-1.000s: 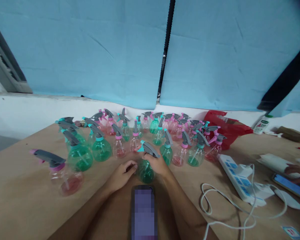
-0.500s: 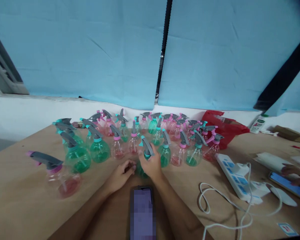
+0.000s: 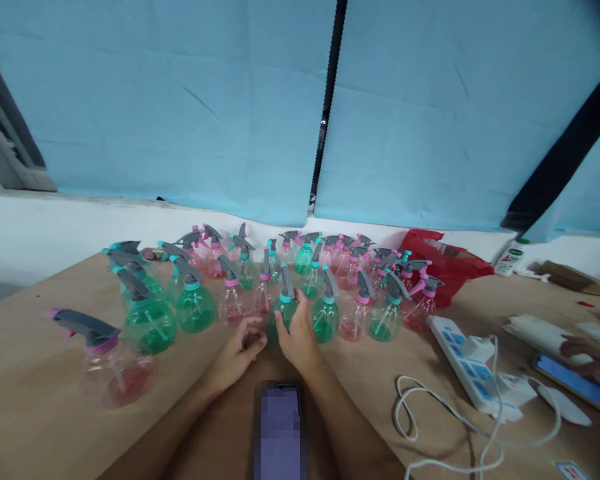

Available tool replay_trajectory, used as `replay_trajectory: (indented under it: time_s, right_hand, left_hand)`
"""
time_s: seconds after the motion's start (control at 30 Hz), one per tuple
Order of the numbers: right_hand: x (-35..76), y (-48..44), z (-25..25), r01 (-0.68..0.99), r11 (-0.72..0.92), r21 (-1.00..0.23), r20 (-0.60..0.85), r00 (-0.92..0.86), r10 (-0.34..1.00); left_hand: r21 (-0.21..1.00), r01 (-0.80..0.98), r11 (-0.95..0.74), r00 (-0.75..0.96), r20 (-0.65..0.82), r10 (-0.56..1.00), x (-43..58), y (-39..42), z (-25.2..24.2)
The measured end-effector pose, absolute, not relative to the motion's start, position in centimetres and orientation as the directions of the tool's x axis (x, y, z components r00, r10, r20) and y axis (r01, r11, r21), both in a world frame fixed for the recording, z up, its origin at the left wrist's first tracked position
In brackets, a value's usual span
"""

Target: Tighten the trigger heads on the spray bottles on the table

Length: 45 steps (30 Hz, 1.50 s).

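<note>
A green spray bottle (image 3: 283,309) with a grey trigger head and teal collar stands upright among the front bottles. My right hand (image 3: 298,335) is wrapped round its body, thumb towards me, hiding part of the lower side. Just left of it, my left hand (image 3: 239,352) rests loosely curled above the table; thumb and fingers are apart and nothing shows in them. Another green spray bottle (image 3: 325,319) stands right beside my right hand. A pink spray bottle (image 3: 233,301) is beyond my left hand. Between my forearms lies a phone (image 3: 280,433) with a blurred screen.
Several more pink and green bottles stand in rows towards the wall. At front left is a pink spray bottle (image 3: 123,380). To the right are a red bag (image 3: 445,267), a power strip (image 3: 473,367), white cables and another person's hand (image 3: 587,353) near a phone (image 3: 580,383).
My right hand has shifted from the green bottle's neck area down to its body, and the bottle's head is now uncovered. My left hand stays close by, loosely curled.
</note>
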State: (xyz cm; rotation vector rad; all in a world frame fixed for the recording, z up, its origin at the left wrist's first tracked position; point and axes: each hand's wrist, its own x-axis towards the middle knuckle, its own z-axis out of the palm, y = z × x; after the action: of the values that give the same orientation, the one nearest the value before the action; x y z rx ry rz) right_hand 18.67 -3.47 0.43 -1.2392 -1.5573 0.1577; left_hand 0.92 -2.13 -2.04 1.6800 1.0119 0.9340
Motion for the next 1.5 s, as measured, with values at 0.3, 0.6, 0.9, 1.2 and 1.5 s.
replay_trajectory:
  time_s: [0.3,0.6,0.9,1.2,1.5]
  right_hand:
    - [18.4,-2.5,-0.2,0.591,0.369,-0.717,0.598,0.252,0.761]
    - [18.8,-4.3,2.0,0.612,0.379,-0.694,0.632,0.264,0.729]
    - [19.8,-6.3,4.6,0.564,0.545,-0.621,0.757,0.248,0.605]
    - [23.4,-5.6,5.9,0.675,0.520,-0.524,0.848,0.352,0.397]
    - [24.5,-3.0,3.4,0.505,0.467,-0.726,0.686,0.479,0.548]
  left_hand:
    - [0.919,0.297,-0.258,0.390,0.130,0.911,0.9,-2.5,-1.4]
    - [0.894,0.349,-0.282,0.392,0.134,0.910,0.7,-2.4,-1.3]
    - [0.876,0.402,-0.266,0.379,0.105,0.919,1.0,-2.9,-0.4]
    - [0.819,0.439,-0.371,0.397,0.194,0.897,1.1,-2.9,-0.6]
    - [0.728,0.515,-0.453,0.454,0.217,0.864,1.2,-3.4,-0.2]
